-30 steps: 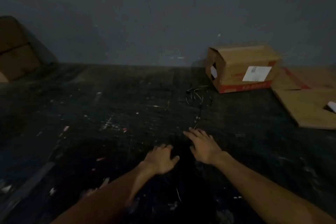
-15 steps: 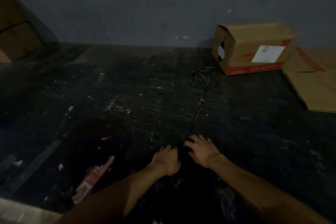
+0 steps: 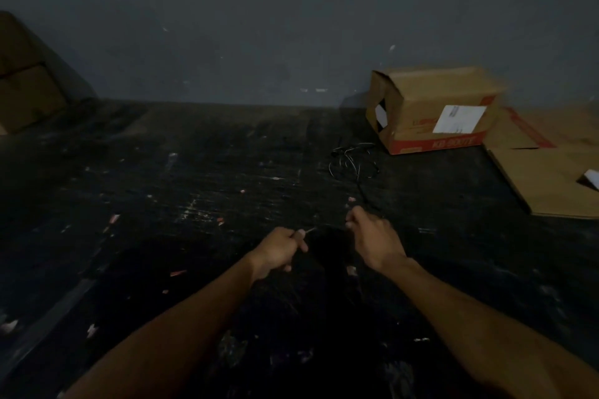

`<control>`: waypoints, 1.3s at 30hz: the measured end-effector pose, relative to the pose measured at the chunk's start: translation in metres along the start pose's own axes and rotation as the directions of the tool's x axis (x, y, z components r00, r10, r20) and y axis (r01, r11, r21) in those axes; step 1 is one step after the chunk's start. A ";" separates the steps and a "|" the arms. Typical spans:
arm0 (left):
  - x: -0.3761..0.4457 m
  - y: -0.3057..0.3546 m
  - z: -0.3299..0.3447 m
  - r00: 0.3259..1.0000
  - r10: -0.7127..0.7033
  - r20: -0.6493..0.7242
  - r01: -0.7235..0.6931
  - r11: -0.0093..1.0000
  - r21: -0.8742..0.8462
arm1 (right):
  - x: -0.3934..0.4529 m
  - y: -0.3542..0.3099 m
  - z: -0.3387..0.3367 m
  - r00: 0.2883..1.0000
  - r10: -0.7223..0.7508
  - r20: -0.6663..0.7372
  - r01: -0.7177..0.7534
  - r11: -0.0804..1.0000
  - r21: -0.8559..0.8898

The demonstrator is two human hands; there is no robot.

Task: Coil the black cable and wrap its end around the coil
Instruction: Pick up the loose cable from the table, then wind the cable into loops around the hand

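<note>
In the head view, both hands sit low in the middle of the frame over a dark, scuffed floor (image 3: 162,204). A second ago they lay flat and spread on the floor; now each is curled into a fist, lifted a little and pulled apart. The left hand (image 3: 281,249) is closed on the near end of the black cable (image 3: 353,165), a thin pale tip poking out past its fingers toward the right. The right hand (image 3: 372,241) is closed too, apparently on the same cable further along, though the dim light hides the stretch between the two. From the right hand the cable runs up the frame to a loose tangle, just left of the cardboard box (image 3: 437,107) by the wall in the upper right. Flattened cardboard (image 3: 547,185) lies at the right edge. The end looks secured, so coiling can likely begin; no loop is formed yet.
</note>
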State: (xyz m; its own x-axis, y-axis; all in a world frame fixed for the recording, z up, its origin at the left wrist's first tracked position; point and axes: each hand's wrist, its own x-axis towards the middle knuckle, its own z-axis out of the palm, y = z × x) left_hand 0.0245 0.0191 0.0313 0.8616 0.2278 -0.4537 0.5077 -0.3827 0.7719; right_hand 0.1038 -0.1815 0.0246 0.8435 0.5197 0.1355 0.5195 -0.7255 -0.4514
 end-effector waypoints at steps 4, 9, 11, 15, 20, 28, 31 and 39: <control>-0.004 0.034 -0.021 1.000 0.023 0.020 -0.019 0.983 -0.184 | 0.024 0.004 -0.044 0.983 0.137 -0.118 -0.119 0.981 0.153; -0.011 0.076 -0.039 0.994 0.104 0.018 -0.091 0.934 -0.345 | 0.046 0.004 -0.084 0.962 0.156 -0.222 -0.078 0.943 0.324; -0.013 0.094 -0.043 0.990 0.142 0.026 -0.120 0.909 -0.399 | 0.052 -0.002 -0.094 0.978 0.041 -0.206 0.039 0.928 0.371; -0.024 0.128 -0.050 0.967 0.204 0.150 -0.095 0.841 -0.532 | 0.061 -0.017 -0.113 0.946 -0.124 -0.300 0.223 0.920 0.323; -0.042 0.150 -0.053 0.861 0.402 0.311 -0.075 0.706 -0.704 | 0.068 -0.023 -0.133 0.912 -0.054 -0.406 0.234 0.882 0.408; -0.062 0.189 -0.057 0.755 0.583 0.301 -0.171 0.617 -0.768 | 0.071 -0.024 -0.135 0.913 0.044 -0.406 0.207 0.808 0.551; -0.063 0.209 -0.065 0.733 0.637 0.238 -0.187 0.525 -0.831 | 0.066 -0.028 -0.129 0.948 0.016 -0.318 0.179 0.800 0.572; -0.041 0.243 -0.080 0.748 0.662 0.060 -0.323 0.441 -0.838 | 0.050 -0.054 -0.117 0.969 -0.236 0.065 0.188 0.887 0.422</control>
State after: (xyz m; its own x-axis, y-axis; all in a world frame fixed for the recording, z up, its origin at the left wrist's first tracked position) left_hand 0.1119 -0.0116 0.2729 0.9800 -0.1362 0.1450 -0.0567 0.5076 0.8597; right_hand 0.1344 -0.1692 0.1592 0.6861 0.7047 0.1809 0.5617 -0.3550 -0.7473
